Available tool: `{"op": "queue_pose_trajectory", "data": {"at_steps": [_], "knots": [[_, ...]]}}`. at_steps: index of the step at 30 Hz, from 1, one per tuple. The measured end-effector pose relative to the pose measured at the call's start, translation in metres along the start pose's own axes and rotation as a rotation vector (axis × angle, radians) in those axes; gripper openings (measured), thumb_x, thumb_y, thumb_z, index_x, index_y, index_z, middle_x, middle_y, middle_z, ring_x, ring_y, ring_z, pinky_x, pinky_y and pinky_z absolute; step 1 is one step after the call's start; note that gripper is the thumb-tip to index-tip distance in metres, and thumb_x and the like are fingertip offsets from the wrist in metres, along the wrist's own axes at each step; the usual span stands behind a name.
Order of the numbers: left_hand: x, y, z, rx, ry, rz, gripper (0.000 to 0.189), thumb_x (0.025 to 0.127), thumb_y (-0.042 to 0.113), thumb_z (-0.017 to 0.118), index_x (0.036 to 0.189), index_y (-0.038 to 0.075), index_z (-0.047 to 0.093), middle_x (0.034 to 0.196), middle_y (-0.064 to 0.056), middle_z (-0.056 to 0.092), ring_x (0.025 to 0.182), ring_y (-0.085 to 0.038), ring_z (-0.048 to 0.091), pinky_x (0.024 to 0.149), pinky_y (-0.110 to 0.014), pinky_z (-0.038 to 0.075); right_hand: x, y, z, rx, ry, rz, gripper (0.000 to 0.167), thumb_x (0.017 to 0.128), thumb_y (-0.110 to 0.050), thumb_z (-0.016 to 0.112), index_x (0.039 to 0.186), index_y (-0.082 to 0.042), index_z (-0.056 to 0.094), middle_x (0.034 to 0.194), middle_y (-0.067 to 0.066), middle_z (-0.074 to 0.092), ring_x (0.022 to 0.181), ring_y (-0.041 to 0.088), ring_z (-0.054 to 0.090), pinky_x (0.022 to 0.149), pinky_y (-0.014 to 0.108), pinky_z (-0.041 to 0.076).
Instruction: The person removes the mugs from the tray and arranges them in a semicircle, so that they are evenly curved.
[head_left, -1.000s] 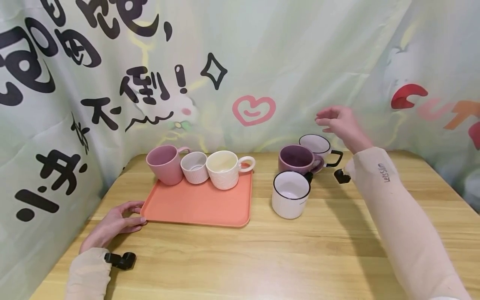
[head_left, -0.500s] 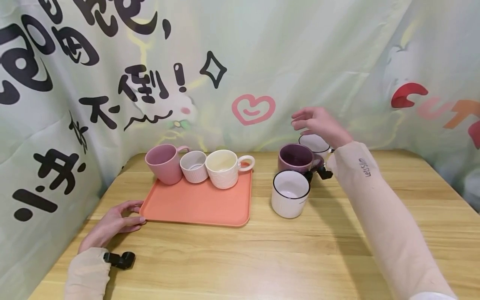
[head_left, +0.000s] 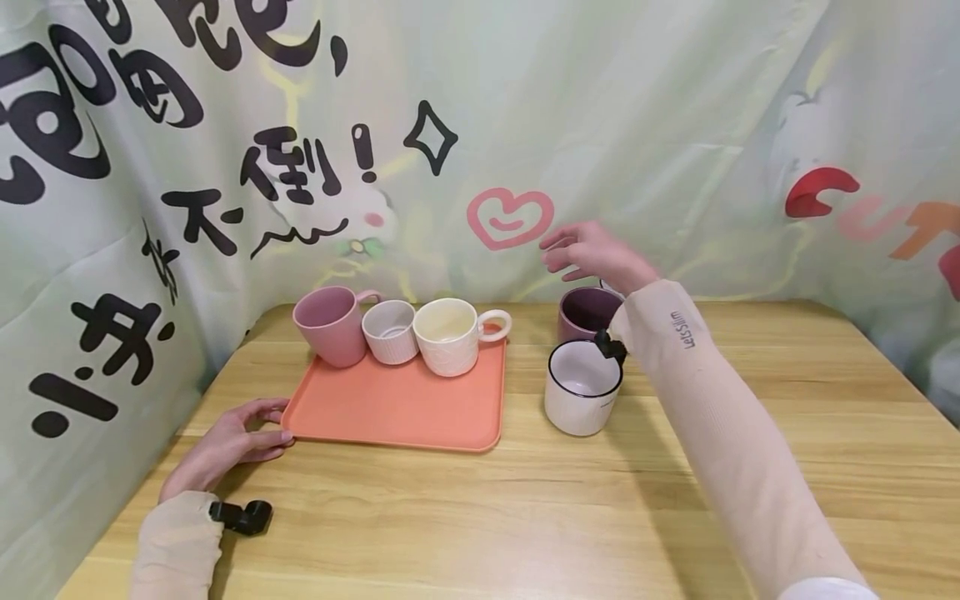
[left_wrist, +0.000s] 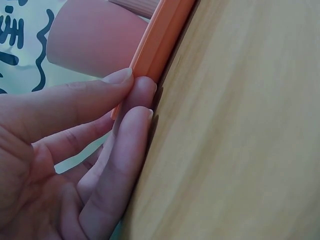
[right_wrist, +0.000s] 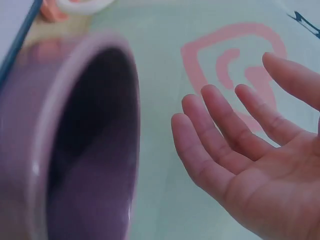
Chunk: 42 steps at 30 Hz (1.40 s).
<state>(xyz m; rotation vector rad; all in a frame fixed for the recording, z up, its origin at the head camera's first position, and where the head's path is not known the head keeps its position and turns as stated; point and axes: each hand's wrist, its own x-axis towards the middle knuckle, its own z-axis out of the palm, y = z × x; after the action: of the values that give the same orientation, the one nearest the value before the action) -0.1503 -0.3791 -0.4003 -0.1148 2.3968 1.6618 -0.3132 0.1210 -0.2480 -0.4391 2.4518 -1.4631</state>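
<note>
My left hand (head_left: 228, 446) pinches the near left corner of an orange tray (head_left: 390, 417), thumb on the rim and fingers against its side in the left wrist view. On the tray's back part stand a pink mug (head_left: 330, 329), a small ribbed white cup (head_left: 390, 333) and a cream mug (head_left: 446, 337). My right hand (head_left: 596, 254) hovers above and behind a purple mug (head_left: 585, 312), holding nothing; its fingers (right_wrist: 215, 135) are spread and relaxed in the right wrist view. The white mug behind the purple one is mostly hidden by the right hand and sleeve.
In front of the purple mug stands a white black-rimmed mug (head_left: 581, 400). All this is on a wooden table (head_left: 420, 525). A printed curtain (head_left: 637, 108) hangs along the back and left side.
My right hand has moved left and a little lower, from beside the back white mug to above the purple mug, still holding nothing. My left hand keeps its place on the tray.
</note>
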Motion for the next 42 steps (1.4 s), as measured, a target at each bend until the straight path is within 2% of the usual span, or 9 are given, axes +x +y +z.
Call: {"op": "queue_pose_trajectory", "data": {"at_steps": [5, 10, 17, 26, 33, 42], "knots": [[0.000, 0.000, 0.000, 0.005, 0.000, 0.000, 0.074, 0.092, 0.003, 0.074, 0.149, -0.014, 0.031, 0.115, -0.021, 0.055, 0.090, -0.012, 0.070, 0.081, -0.031, 0.062, 0.008, -0.003, 0.015, -0.015, -0.041, 0.017, 0.043, 0.101, -0.011, 0.059, 0.139, 0.007, 0.051, 0.136, 0.024, 0.055, 0.114, 0.033, 0.056, 0.105, 0.050, 0.049], [0.000, 0.000, -0.001, -0.003, 0.005, 0.005, 0.073, 0.091, 0.003, 0.075, 0.148, -0.014, 0.033, 0.113, -0.017, 0.057, 0.090, -0.012, 0.070, 0.081, -0.031, 0.062, 0.016, -0.007, 0.030, -0.017, -0.079, 0.041, 0.044, 0.100, -0.013, 0.059, 0.139, 0.007, 0.050, 0.135, 0.020, 0.055, 0.116, 0.034, 0.056, 0.103, 0.049, 0.051], [0.000, 0.001, 0.000, 0.014, -0.007, 0.012, 0.071, 0.091, 0.004, 0.075, 0.146, -0.015, 0.034, 0.114, -0.016, 0.058, 0.089, -0.012, 0.069, 0.080, -0.030, 0.062, 0.022, -0.011, 0.044, -0.025, -0.187, 0.089, 0.047, 0.101, -0.015, 0.057, 0.142, 0.005, 0.046, 0.134, 0.020, 0.055, 0.121, 0.035, 0.054, 0.102, 0.048, 0.050], [0.000, 0.000, 0.000, 0.022, -0.003, 0.012, 0.072, 0.091, 0.004, 0.075, 0.147, -0.015, 0.033, 0.113, -0.017, 0.057, 0.089, -0.012, 0.069, 0.080, -0.030, 0.062, 0.026, -0.013, 0.058, -0.044, -0.223, 0.122, 0.043, 0.098, -0.018, 0.059, 0.137, 0.001, 0.052, 0.132, 0.016, 0.058, 0.124, 0.035, 0.052, 0.104, 0.050, 0.048], [-0.001, -0.002, -0.001, 0.028, 0.009, -0.001, 0.074, 0.092, 0.005, 0.075, 0.149, -0.014, 0.033, 0.118, -0.023, 0.053, 0.089, -0.012, 0.069, 0.081, -0.030, 0.062, 0.031, -0.017, 0.070, -0.127, -0.282, 0.123, 0.043, 0.097, -0.022, 0.064, 0.134, -0.001, 0.055, 0.133, 0.016, 0.055, 0.124, 0.034, 0.052, 0.104, 0.050, 0.048], [0.000, 0.000, 0.001, 0.021, 0.006, -0.005, 0.072, 0.092, 0.005, 0.075, 0.148, -0.013, 0.033, 0.118, -0.022, 0.054, 0.089, -0.012, 0.069, 0.080, -0.030, 0.062, 0.037, -0.014, 0.084, -0.250, -0.368, 0.153, 0.046, 0.097, -0.023, 0.065, 0.137, -0.003, 0.054, 0.139, 0.012, 0.050, 0.129, 0.029, 0.045, 0.106, 0.054, 0.046]]}}
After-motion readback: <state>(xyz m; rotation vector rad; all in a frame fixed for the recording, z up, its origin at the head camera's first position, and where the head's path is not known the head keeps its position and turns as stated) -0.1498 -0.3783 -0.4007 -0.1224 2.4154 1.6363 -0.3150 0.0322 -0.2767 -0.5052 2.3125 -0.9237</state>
